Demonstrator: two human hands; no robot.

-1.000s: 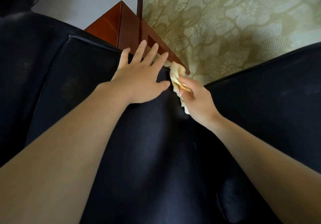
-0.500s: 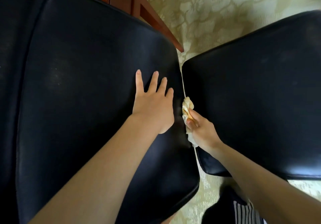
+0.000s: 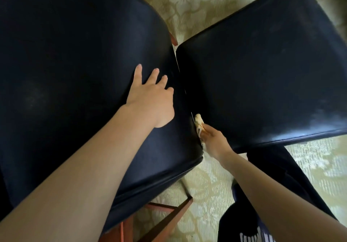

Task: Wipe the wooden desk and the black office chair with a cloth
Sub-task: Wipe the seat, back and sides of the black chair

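Two black leather chair seats fill the view: a left black chair seat (image 3: 78, 69) and a right black chair seat (image 3: 266, 69), with a narrow gap between them. My left hand (image 3: 152, 103) lies flat on the left seat near its right edge, fingers spread. My right hand (image 3: 214, 140) pinches a small crumpled yellow cloth (image 3: 198, 123) and holds it in the gap, against the side edge of the left seat. Most of the cloth is hidden in the gap and in my fingers.
A pale floral carpet (image 3: 206, 189) shows between and below the seats. Reddish wooden chair legs and rails (image 3: 169, 215) stick out under the left seat. My dark trouser leg (image 3: 277, 181) and a striped slipper (image 3: 249, 236) are at the lower right.
The view has pulled back and down along the seats. My right hand has dragged the cloth down the gap toward the seat's front corner. My left hand stays flat on the left seat.
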